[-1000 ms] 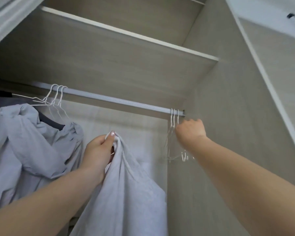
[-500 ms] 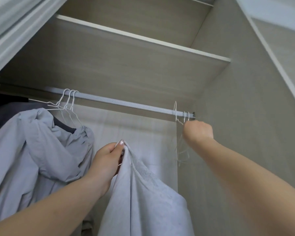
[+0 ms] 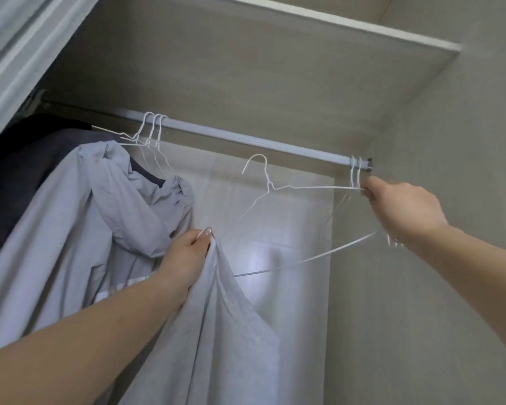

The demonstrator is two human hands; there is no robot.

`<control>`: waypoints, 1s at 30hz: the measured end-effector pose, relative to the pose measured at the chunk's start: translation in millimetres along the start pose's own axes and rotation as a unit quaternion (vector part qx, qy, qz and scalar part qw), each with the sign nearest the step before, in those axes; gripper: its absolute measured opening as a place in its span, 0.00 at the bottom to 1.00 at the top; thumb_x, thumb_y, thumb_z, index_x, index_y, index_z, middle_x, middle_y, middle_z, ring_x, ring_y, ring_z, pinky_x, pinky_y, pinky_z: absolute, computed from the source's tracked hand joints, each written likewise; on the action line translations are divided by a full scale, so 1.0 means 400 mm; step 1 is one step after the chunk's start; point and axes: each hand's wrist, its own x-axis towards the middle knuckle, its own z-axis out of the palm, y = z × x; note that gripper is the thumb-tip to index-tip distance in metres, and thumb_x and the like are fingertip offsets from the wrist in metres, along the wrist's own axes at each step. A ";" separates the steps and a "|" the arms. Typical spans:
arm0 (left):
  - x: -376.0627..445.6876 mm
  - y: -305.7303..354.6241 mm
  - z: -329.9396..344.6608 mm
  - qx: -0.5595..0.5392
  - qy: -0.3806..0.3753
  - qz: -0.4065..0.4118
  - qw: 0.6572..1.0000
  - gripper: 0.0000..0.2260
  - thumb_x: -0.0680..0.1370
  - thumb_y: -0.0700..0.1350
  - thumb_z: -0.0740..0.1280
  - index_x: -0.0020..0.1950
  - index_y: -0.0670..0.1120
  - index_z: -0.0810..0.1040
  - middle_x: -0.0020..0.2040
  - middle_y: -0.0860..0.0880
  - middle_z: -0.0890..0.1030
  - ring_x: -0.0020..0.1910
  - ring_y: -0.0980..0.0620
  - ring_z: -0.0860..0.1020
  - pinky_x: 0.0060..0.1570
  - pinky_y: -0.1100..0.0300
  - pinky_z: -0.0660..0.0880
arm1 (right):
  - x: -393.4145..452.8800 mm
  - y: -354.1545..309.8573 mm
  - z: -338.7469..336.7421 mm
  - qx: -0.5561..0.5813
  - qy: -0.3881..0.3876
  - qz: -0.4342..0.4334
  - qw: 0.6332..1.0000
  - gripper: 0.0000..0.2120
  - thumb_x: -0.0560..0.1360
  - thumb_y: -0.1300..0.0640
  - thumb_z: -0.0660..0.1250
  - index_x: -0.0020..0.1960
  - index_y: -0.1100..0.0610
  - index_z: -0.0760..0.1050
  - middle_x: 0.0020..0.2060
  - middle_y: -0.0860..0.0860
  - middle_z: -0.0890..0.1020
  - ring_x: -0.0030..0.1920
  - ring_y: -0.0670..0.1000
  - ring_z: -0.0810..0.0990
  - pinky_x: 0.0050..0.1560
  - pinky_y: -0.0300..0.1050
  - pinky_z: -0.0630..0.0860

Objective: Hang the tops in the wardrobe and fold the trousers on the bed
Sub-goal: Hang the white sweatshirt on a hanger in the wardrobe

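1. Holding a pale grey top (image 3: 216, 331) up inside the wardrobe, we pinch a bunched edge of it in our left hand (image 3: 187, 258), fingers curled tight round the cloth; the rest hangs straight down below the hand and runs off the bottom edge of the view.
2. Our right hand (image 3: 400, 206) grips one end of a white wire hanger (image 3: 289, 187), fingers closed on the wire. The hanger is off the rail (image 3: 246, 138) and hangs free below it, between the two hands.
3. The hanger's long axis lies roughly level, pointing from the right hand toward the left. Its hook sits at the middle, upright, just under the rail; its lower wire curves down toward the top.
4. We judge that the coming move turns on this: the free end of the hanger is near the left hand and the pinched cloth, so the top's opening has to meet that end. The left hand is the nearer one to it.
5. Two spare hangers (image 3: 355, 171) hook the right end of the rail, just beside the right hand. At the left end, tops already hang: a grey garment (image 3: 85, 214) and a dark garment (image 3: 21, 176).
6. We cannot tell which part of the top is pinched, collar or hem. The hanger's thin wire blurs against the pale back panel. No bed and no trousers are in view.
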 end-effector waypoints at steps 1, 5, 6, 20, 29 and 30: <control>-0.001 -0.013 -0.012 0.009 0.015 0.000 1.000 0.17 0.82 0.48 0.59 0.46 0.34 0.75 0.41 0.42 0.75 0.43 0.49 0.72 0.50 0.53 0.71 | -0.012 0.001 0.007 0.016 -0.001 -0.007 1.000 0.06 0.81 0.51 0.53 0.52 0.51 0.67 0.47 0.58 0.80 0.40 0.62 0.77 0.35 0.45 0.64; 0.014 -0.063 -0.065 0.026 0.029 -0.002 0.999 0.14 0.82 0.46 0.59 0.40 0.40 0.74 0.39 0.42 0.76 0.43 0.49 0.73 0.49 0.53 0.70 | -0.043 0.017 0.017 0.059 -0.001 -0.008 0.998 0.04 0.80 0.51 0.53 0.48 0.50 0.62 0.44 0.57 0.79 0.32 0.58 0.70 0.33 0.45 0.63; 0.017 -0.079 -0.082 0.029 0.026 -0.008 0.999 0.14 0.82 0.45 0.59 0.39 0.42 0.73 0.39 0.41 0.76 0.44 0.48 0.73 0.49 0.53 0.70 | -0.052 0.015 0.018 0.066 -0.001 -0.011 0.998 0.04 0.80 0.51 0.53 0.48 0.50 0.62 0.43 0.57 0.79 0.32 0.59 0.71 0.33 0.45 0.64; -0.052 -0.078 -0.076 0.082 -0.071 0.033 0.994 0.14 0.81 0.47 0.60 0.38 0.45 0.73 0.33 0.51 0.72 0.34 0.55 0.70 0.37 0.61 0.67 | -0.183 -0.125 0.072 0.132 -0.040 -0.116 0.984 0.05 0.80 0.53 0.56 0.54 0.52 0.67 0.51 0.54 0.78 0.41 0.64 0.78 0.36 0.49 0.69; -0.077 -0.066 -0.059 0.103 -0.010 0.039 0.994 0.14 0.77 0.53 0.67 0.39 0.44 0.78 0.24 0.58 0.71 0.25 0.62 0.67 0.27 0.69 0.62 | -0.300 -0.208 0.107 0.190 -0.071 -0.112 0.973 0.09 0.78 0.58 0.60 0.58 0.54 0.73 0.49 0.53 0.79 0.44 0.62 0.78 0.38 0.49 0.74; -0.081 -0.068 -0.056 0.111 -0.012 0.033 0.993 0.15 0.77 0.53 0.66 0.37 0.43 0.79 0.21 0.59 0.70 0.22 0.62 0.67 0.24 0.71 0.61 | -0.304 -0.217 0.100 0.188 -0.041 -0.140 0.971 0.11 0.76 0.60 0.64 0.59 0.57 0.75 0.50 0.55 0.79 0.47 0.62 0.79 0.42 0.50 0.75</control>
